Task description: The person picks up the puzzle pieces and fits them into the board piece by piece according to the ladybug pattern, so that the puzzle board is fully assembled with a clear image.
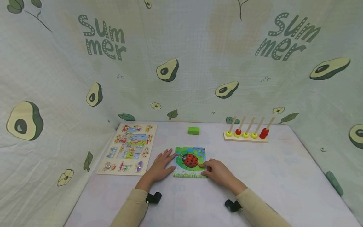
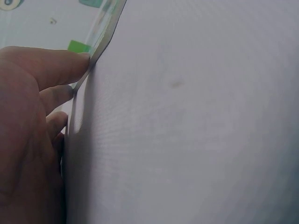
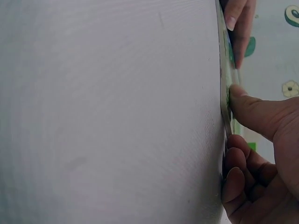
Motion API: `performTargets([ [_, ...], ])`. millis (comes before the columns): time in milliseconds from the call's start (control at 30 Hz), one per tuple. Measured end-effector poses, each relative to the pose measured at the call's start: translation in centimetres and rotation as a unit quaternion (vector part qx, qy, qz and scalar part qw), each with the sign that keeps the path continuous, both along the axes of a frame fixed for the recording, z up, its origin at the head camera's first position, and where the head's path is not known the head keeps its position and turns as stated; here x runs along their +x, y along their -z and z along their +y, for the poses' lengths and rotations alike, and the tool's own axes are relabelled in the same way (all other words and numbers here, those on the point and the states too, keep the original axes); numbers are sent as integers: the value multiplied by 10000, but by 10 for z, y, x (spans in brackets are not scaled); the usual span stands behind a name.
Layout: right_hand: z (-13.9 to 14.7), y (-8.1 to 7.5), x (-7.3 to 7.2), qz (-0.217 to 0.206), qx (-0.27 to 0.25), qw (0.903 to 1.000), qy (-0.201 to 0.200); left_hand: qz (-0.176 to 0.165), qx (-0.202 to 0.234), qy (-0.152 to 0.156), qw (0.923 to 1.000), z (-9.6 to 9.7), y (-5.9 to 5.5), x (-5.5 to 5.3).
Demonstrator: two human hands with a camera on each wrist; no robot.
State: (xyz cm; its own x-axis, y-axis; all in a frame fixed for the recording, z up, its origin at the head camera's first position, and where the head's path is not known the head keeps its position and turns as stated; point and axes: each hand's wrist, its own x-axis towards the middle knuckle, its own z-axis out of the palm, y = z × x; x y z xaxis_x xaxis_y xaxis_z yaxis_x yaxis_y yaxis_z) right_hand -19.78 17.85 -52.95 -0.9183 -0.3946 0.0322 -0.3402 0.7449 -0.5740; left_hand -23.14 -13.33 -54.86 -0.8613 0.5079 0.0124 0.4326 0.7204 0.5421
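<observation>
A square ladybug picture board (image 1: 190,173) lies flat on the table in front of the person, its face green and blue with a red spotted ladybug. At its left edge rests the left hand (image 1: 161,166), fingers extended and fairly straight, the tips right at the side of the board. The right hand (image 1: 219,171) pinches the right edge, with a fingertip over the face of the board. In the right wrist view, that hand's thumb (image 3: 254,109) lies on the board while the other fingers (image 3: 233,184) curl against its edge.
On the left lies a wooden peg puzzle (image 1: 150,134) with several picture pieces. A green block (image 1: 193,130) sits at the back middle. Toward the back right stands a bead stacker (image 1: 245,139), its upright pegs carrying yellow and red beads. A printed cloth backdrop (image 1: 193,41) rises behind the table.
</observation>
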Motion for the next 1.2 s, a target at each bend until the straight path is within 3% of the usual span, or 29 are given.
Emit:
performTargets([
  [200, 1, 0, 0, 3, -38, 10000, 5, 124, 189, 26, 9997, 2, -2, 2],
  [833, -2, 0, 3, 44, -190, 9998, 61, -8, -38, -46, 10000, -1, -1, -1],
  [1200, 17, -7, 7, -153, -461, 9986, 222, -83, 15, -3, 10000, -1, -2, 0],
])
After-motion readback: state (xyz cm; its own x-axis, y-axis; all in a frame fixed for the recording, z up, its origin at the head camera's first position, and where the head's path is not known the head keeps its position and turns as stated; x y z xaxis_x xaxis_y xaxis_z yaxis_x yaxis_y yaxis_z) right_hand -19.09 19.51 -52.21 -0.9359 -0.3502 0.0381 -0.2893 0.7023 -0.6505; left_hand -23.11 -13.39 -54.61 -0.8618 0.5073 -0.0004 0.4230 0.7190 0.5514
